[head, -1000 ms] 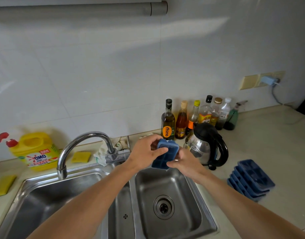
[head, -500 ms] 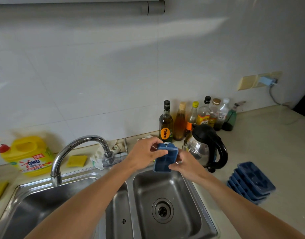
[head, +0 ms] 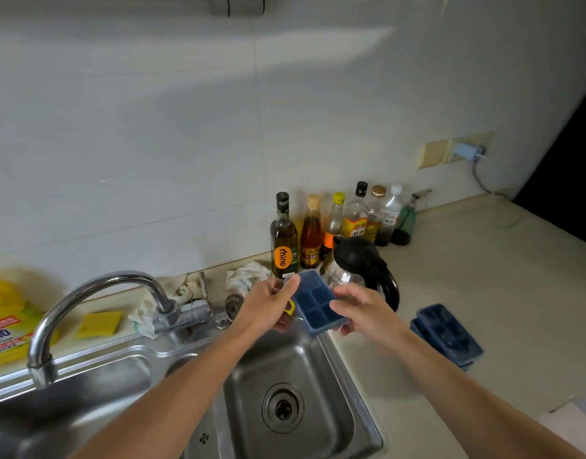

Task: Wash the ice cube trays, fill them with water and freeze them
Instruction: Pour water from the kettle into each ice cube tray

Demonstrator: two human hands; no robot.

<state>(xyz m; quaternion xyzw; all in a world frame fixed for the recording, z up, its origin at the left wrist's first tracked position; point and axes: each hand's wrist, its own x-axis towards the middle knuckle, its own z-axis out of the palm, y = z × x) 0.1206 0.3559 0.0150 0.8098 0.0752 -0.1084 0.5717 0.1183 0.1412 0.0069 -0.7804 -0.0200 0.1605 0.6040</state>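
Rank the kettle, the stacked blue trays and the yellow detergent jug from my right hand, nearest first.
1. kettle, just behind the right hand.
2. stacked blue trays, on the counter to its right.
3. yellow detergent jug, far left.

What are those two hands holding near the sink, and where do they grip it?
A blue ice cube tray: the left hand grips its left edge, the right hand its right edge.

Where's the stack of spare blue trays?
In the head view, the stack of blue trays sits on the counter right of the sink, near the kettle.
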